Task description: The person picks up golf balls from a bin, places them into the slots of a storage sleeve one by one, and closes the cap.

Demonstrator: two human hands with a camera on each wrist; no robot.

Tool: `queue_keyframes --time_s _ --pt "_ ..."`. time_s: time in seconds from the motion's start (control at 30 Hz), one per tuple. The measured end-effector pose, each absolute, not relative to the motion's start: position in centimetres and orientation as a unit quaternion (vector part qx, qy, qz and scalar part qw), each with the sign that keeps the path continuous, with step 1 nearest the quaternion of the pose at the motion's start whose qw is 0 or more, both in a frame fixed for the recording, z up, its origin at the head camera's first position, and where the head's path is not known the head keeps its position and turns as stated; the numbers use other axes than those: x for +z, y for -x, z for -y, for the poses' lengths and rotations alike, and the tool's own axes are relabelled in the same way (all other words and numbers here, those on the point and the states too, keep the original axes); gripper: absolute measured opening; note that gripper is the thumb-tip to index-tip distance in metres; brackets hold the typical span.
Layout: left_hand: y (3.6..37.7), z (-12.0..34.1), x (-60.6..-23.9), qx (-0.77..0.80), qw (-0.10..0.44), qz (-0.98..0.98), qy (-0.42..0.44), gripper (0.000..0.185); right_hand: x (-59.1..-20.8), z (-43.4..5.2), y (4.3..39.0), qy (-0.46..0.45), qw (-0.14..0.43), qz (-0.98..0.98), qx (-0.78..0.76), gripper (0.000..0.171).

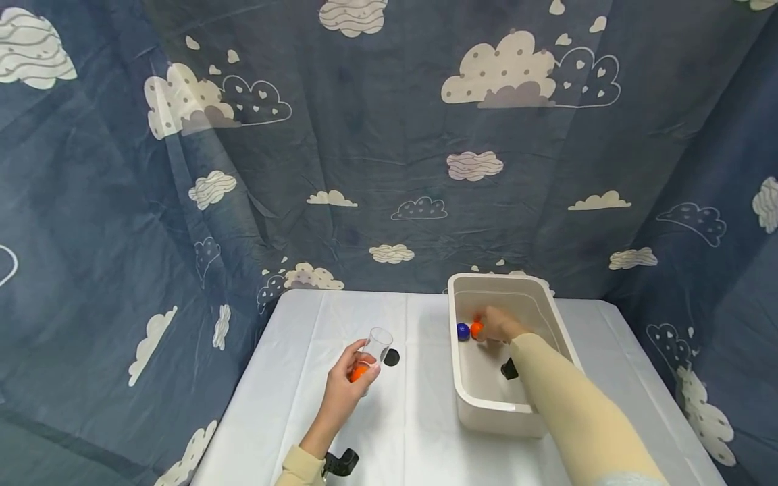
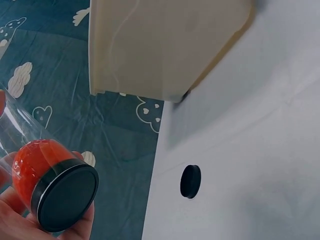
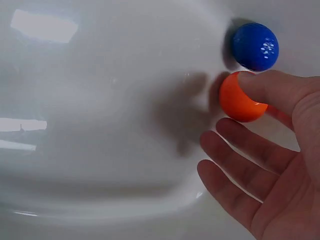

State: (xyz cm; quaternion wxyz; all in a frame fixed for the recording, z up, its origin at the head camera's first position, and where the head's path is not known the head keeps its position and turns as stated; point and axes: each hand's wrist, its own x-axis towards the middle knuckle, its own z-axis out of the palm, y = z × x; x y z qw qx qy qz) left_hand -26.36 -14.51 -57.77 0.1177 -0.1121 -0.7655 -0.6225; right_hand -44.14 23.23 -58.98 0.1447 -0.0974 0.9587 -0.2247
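Gripping clear tube point(image 1: 377, 344), left hand point(image 1: 344, 386), lower centre of head view | pinching orange ball point(image 3: 239, 101), right hand point(image 1: 502, 325), right of centre

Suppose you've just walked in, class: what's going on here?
A person's left hand holds a clear tube, an orange ball at the end closed by a black cap. The right hand pinches a second orange ball in the beige bin, beside a blue ball. Another black cap lies loose on the white table.
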Motion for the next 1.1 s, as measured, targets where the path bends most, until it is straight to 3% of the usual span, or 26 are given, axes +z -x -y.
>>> queue_keyframes --time_s 0.2,0.37,0.87,1.1 --pt "26.2 14.5 -57.6 -0.62 0.114 0.767 0.114 0.048 -60.1 -23.6 43.1 0.056 0.19 -0.951 -0.236 0.04" --pt "25.9 14.6 -57.7 -0.623 0.113 0.766 0.111 0.047 -60.9 -24.0 42.7 0.039 0.191 -0.948 -0.251 0.041" --pt "26.3 14.2 -57.2 -0.624 0.125 0.763 0.117 0.045 -57.8 -23.9 44.0 0.121 0.131 -0.96 -0.217 0.03" --pt "26.1 14.1 -57.3 -0.63 0.127 0.756 0.124 0.039 -56.1 -23.8 43.3 0.187 0.089 -0.957 -0.203 0.033"
